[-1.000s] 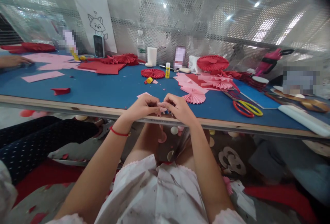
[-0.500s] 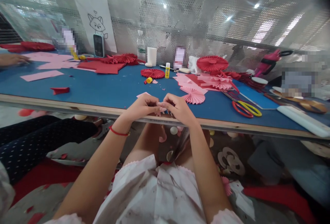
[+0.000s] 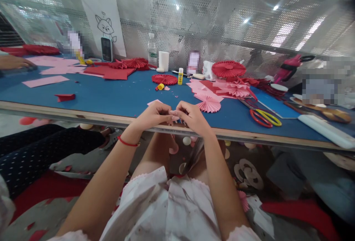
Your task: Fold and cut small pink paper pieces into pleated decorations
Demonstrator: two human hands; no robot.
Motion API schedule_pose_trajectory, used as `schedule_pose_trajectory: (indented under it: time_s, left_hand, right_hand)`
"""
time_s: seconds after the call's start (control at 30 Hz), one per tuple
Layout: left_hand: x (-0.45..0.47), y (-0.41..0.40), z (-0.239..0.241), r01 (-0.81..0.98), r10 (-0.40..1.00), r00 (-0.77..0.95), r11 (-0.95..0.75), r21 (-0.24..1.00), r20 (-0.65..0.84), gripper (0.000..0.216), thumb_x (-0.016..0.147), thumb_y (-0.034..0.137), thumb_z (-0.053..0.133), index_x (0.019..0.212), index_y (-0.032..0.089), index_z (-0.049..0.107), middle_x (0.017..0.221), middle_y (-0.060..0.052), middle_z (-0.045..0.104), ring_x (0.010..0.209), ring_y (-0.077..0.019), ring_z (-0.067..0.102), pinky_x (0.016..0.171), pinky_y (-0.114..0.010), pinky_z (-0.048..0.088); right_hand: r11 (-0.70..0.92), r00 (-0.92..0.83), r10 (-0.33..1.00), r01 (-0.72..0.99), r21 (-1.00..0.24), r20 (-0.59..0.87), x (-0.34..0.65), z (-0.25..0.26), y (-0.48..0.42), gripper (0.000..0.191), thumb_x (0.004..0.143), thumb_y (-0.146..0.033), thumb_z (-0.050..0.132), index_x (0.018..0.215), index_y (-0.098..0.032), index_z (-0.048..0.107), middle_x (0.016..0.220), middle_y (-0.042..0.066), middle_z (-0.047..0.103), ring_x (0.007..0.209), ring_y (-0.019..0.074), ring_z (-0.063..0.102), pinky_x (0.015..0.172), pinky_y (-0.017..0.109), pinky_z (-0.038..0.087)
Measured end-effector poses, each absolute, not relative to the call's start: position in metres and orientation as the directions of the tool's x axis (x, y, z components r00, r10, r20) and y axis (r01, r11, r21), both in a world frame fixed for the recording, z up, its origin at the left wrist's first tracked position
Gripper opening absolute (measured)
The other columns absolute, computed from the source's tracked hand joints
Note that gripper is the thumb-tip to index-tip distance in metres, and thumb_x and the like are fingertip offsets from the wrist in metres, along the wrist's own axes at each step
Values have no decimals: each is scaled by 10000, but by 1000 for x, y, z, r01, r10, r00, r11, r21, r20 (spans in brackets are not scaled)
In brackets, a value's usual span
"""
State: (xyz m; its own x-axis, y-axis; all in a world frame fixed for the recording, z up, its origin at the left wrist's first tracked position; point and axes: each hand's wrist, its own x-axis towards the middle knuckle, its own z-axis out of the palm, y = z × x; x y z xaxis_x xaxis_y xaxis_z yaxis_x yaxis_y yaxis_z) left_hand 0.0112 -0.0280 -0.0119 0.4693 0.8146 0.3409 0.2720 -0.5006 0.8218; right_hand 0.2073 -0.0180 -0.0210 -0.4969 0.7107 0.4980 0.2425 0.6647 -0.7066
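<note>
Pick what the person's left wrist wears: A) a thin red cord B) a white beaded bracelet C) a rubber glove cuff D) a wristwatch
A: a thin red cord circles the left wrist, just behind the left hand.

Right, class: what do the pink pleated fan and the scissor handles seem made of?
The pink pleated fan looks like matte paper, with thin, crisp folds. The scissor handles look like glossy plastic, going by their smooth shine, though that is hard to confirm.
</note>
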Motion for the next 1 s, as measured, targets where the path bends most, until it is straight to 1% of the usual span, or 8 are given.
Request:
schedule_pose_trajectory:
  time_s: [0.47,0.67,0.77,1.0]
  left_hand:
    - [11,-28,-11,270,811,473,-506,820,345,430,774,505,783,586,127,704,559,-52,694,525,-126,587,509,-211,416]
    - [10,-28,-12,273,808,476,-510,816,346,408,763,490,799,596,127,715,558,-47,688,532,-124,583,507,-210,405]
    - [10,-28,-12,272,810,474,-507,818,345,406,766,489,800,603,127,715,565,-47,691,537,-126,589,512,-209,411]
    - [9,-27,-14,258,806,478,-510,821,350,405,789,477,780,612,119,715,560,-39,683,518,-106,557,492,-194,385]
  right_hand:
    - [659,-497,716,250,-709,490,207,-21,-19,416,973,-563,545,770,-201,519,660,-40,516,631,121,469,624,259,326]
    - [652,-496,722,255,-714,483,207,-21,-19,423,967,-571,554,761,-203,513,644,-42,495,615,120,442,606,261,306]
    - [653,-498,721,255,-714,482,207,-21,-19,426,966,-575,553,763,-203,515,649,-41,507,619,120,449,612,260,314]
    - [652,-499,722,260,-713,478,207,-20,-20,443,961,-599,547,768,-201,519,658,-35,516,634,125,460,619,257,321]
